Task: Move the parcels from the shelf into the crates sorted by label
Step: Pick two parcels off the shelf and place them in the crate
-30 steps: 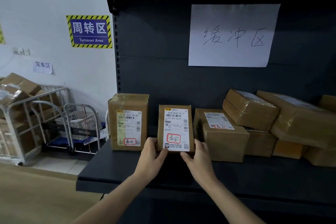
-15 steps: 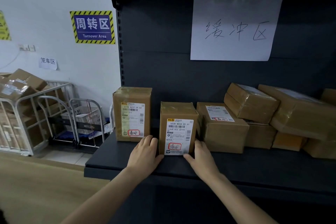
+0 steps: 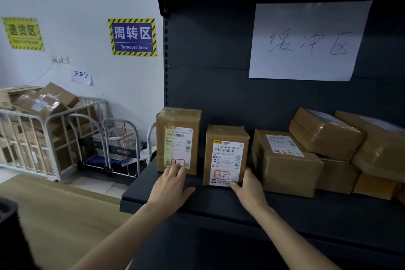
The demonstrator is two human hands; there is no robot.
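Observation:
Several brown cardboard parcels with white labels stand on a dark shelf [image 3: 285, 206]. The middle parcel [image 3: 226, 136] stands upright on the shelf, its label with a red-circled mark facing me. My right hand [image 3: 247, 188] clasps its lower right corner, thumb along the bottom front edge, fingers hidden behind the side. A taller parcel [image 3: 178, 120] stands upright to its left. My left hand [image 3: 171, 184] is spread open, fingertips touching the lower front of that taller parcel at its red-marked label. No crate is in view.
A third labelled parcel [image 3: 285, 173] lies right of the middle one, beside a stack of more parcels [image 3: 324, 136]. A handwritten paper sign [image 3: 306, 39] hangs on the back panel. At left stand a cage cart [image 3: 28, 138] full of boxes and a trolley [image 3: 118, 144].
The middle parcel, held up in both hands a second ago, now stands on the shelf. My left hand has let go of it and moved left onto the taller parcel.

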